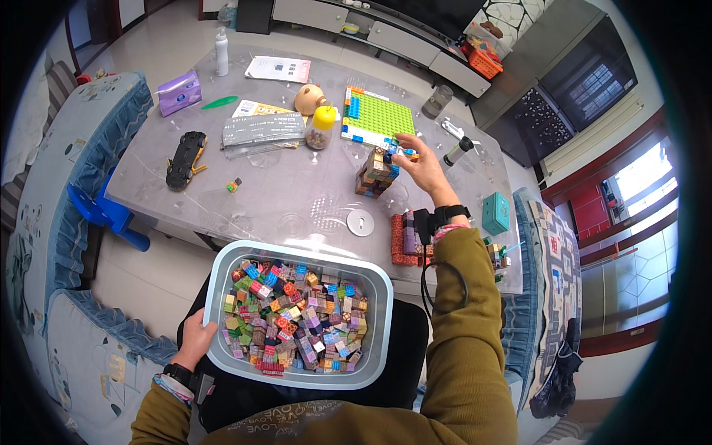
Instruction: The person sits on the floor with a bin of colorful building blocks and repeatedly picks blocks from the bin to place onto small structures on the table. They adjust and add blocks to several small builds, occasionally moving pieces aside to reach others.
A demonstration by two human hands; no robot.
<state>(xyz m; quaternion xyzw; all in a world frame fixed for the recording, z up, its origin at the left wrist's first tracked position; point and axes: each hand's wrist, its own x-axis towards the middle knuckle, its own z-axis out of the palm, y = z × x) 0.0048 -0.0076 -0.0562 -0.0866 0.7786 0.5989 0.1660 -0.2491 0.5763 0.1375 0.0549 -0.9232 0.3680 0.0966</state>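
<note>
A light-blue plastic tub (377,371) rests on my lap, holding a heap of loose building bricks (297,319) in many colours. My left hand (196,339) is closed on the tub's left rim. Out over the table, my right hand (424,169) bends its thumb and fingers around a small blue building brick (390,157) at the top of a brick tower (375,178). The tower stands upright, brown and grey with blue parts. Behind it lies a green baseplate (386,115) edged with white, blue and orange bricks. A red and purple brick build (404,241) sits beneath my right forearm, partly hidden.
On the table (289,196) are a yellow-capped bottle (321,127), a toy car (185,160), a white disc (360,222), grey packets (263,132), a purple tissue pack (179,93), a teal box (495,213), a dark-capped cylinder (458,151) and a glass jar (437,102).
</note>
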